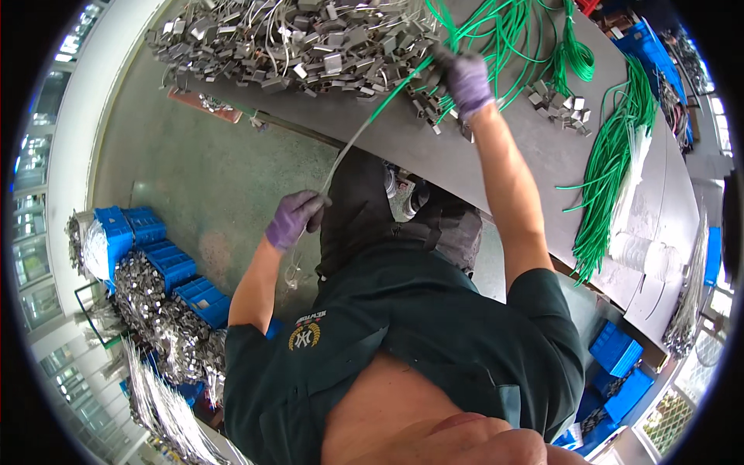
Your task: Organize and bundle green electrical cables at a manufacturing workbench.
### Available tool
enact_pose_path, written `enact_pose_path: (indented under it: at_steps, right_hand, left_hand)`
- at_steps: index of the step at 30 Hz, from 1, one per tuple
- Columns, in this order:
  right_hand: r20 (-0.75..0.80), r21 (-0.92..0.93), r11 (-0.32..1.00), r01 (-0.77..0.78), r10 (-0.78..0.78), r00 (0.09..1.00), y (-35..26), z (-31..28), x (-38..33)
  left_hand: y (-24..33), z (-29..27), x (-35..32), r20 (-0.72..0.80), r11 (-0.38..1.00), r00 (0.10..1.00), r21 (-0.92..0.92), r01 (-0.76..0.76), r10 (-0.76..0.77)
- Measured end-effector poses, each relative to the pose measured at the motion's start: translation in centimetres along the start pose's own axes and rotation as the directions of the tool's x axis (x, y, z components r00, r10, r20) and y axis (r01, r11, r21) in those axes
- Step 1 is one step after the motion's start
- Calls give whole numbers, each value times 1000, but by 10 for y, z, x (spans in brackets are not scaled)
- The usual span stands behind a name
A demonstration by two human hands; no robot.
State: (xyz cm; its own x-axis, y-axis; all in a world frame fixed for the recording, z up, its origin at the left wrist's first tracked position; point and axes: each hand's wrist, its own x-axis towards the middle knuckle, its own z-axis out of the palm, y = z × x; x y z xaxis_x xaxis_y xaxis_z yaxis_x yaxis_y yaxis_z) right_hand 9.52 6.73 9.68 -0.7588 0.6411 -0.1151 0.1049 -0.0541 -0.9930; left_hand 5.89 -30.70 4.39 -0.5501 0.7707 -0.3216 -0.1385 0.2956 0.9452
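Note:
Both my hands wear purple gloves with darker fingers. My left hand (297, 217), low and away from the table, is closed on the pale end of a thin wire (342, 157). That wire runs up to the right and continues as a straight green length (397, 91). Above the table edge, my right hand (467, 84) is closed around the green part; its fingertips are partly hidden among green strands. Loose green cables (508, 35) spread on the table just beyond it. Small grey metal pieces (425, 107) lie beside and below my right hand.
A big heap of metal pieces with wires (310, 46) covers the table's far left. A green cable bundle (612, 167) lies on the grey table (542, 170) at right. Blue crates (167, 263) and metal parts (155, 310) stand at left; more blue crates (616, 349) stand lower right.

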Motion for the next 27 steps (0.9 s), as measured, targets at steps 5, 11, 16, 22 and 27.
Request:
enact_pose_path:
  at_steps: [5, 11, 16, 22, 27]
  right_hand:
    - [-41, -150, 977, 152, -160, 986, 24, -19, 16]
    - [213, 41, 965, -258, 244, 946, 51, 50, -51]
    - [141, -32, 999, 22, -18, 990, -64, -2, -22]
    - [156, -492, 821, 289, -244, 957, 2, -60, 64]
    - [291, -597, 692, 406, -285, 913, 80, -12, 25]
  left_hand:
    - [-9, 3, -1, -5, 996, 998, -58, 68, -68]
    - [-5, 19, 10, -30, 968, 971, 80, 239, -237]
    - [27, 7, 6, 57, 966, 982, 176, -188, 181]
    - [28, 28, 20, -47, 997, 998, 65, 53, -50]
    - [7, 30, 43, -40, 987, 987, -44, 157, -159]
